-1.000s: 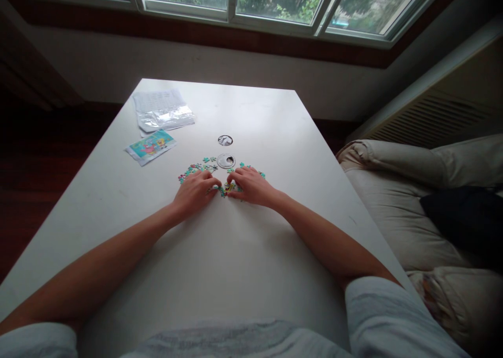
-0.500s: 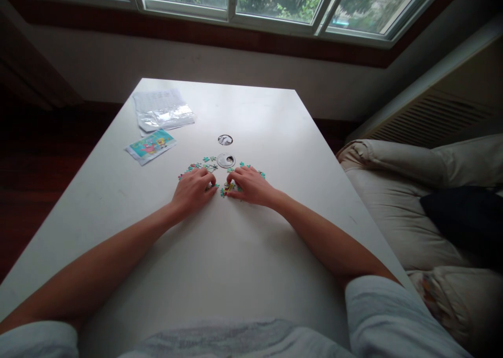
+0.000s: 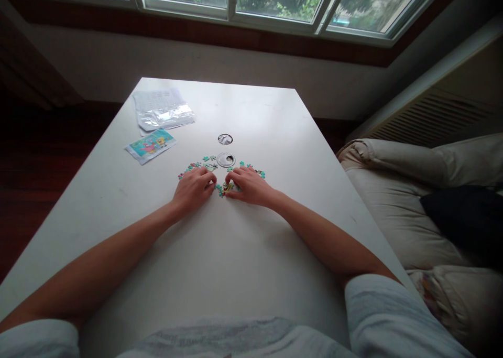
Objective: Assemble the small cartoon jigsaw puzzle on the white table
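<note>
My left hand (image 3: 195,189) rests on the white table with fingers curled in around a small teal jigsaw piece (image 3: 218,188) at its fingertips. Facing it, my right hand (image 3: 251,185) is bent round a small cluster of jigsaw pieces (image 3: 227,187), yellow and teal, held between thumb and forefinger. The two touch or nearly touch in the gap between my hands. Loose jigsaw pieces (image 3: 206,159) lie in an arc beyond my knuckles, several of them partly hidden by my hands.
The white table (image 3: 220,274) has two round metal-rimmed inserts, the nearer insert (image 3: 226,160) just beyond the pieces. A cartoon picture card (image 3: 152,145) and a clear plastic bag with paper (image 3: 163,109) lie at the back left. To the right stands a beige sofa (image 3: 396,201).
The teal piece at my left fingertips has moved right against the yellow cluster. The cluster has shifted slightly left, and my right hand has barely moved.
</note>
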`<state>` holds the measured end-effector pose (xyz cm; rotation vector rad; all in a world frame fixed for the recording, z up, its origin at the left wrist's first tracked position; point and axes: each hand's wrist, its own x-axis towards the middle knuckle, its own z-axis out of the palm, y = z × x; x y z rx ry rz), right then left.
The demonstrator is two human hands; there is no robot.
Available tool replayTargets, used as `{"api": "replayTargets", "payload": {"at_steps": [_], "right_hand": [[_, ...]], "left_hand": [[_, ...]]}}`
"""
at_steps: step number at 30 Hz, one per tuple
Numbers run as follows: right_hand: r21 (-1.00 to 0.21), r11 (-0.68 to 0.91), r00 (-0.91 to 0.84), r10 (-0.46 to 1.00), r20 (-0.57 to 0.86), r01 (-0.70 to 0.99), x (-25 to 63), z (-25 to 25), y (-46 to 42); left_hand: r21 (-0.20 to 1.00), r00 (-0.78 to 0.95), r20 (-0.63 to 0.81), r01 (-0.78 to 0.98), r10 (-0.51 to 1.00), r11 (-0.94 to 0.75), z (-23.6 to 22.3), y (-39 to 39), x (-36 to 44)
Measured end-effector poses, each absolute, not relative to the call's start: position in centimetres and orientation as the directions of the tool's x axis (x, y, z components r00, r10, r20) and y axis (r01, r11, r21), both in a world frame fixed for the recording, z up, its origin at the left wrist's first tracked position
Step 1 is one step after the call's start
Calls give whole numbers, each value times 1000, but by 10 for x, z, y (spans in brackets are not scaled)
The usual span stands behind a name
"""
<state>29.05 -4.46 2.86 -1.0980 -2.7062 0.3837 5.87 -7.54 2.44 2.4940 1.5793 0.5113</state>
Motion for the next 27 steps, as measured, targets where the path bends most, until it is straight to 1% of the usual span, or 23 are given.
{"api": "replayTargets", "payload": {"at_steps": [6, 10, 20, 25, 27], "right_hand": [[-316, 697, -712, 697, 89, 643, 290, 29, -45], [-325, 700, -719, 690, 83, 635, 289, 29, -46], [-320, 690, -704, 704, 88, 650, 287, 30, -46], [-317, 677, -687, 720, 97, 665, 287, 28, -47], [-318, 673, -682, 724, 100, 668, 289, 27, -45]], "left_hand": [[232, 360, 216, 884, 907, -406, 26, -77, 62], [209, 356, 213, 893, 910, -399, 27, -78, 63], [239, 380, 216, 873, 899, -426, 23, -76, 62], [275, 427, 225, 835, 876, -477, 20, -75, 60], [270, 425, 223, 838, 877, -474, 20, -74, 58]]}}
